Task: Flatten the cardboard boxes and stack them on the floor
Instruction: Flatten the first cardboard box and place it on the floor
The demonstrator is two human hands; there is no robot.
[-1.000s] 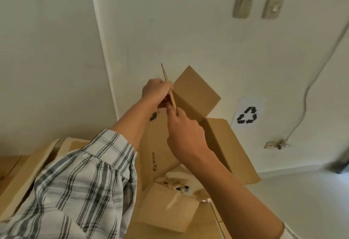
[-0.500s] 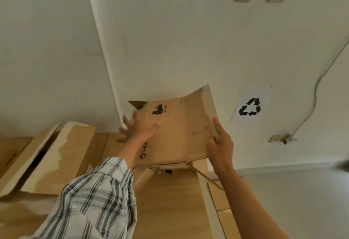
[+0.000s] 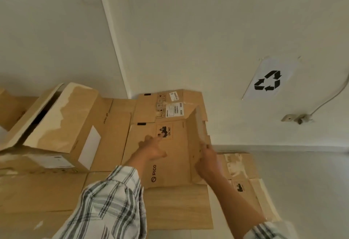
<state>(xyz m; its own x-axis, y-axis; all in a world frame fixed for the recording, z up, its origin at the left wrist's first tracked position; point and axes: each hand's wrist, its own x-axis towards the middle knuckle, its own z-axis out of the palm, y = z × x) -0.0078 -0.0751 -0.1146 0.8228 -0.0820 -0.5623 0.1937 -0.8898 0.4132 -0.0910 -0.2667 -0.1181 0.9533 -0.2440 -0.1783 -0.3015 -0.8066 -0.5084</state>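
Observation:
A flattened brown cardboard box [image 3: 175,161], printed "PICO", lies on a stack of flattened boxes [image 3: 177,206] on the floor by the wall. My left hand [image 3: 153,148] rests palm down on it, fingers spread, near a black label. My right hand [image 3: 207,161] grips the box's right flap [image 3: 196,131], which still stands up at an angle. Another flattened box with shipping labels [image 3: 170,106] lies just behind, against the wall corner.
An unflattened box [image 3: 62,125] with open flaps stands at the left on more cardboard. Torn flat pieces [image 3: 243,168] lie right of the stack. A recycling sign [image 3: 268,81], a wall socket [image 3: 296,118] and a cable are on the wall. Bare floor [image 3: 306,191] lies to the right.
The box, held up in the air and being folded a second ago, has come down flat onto the stack. My left hand now presses it, my right holds its flap.

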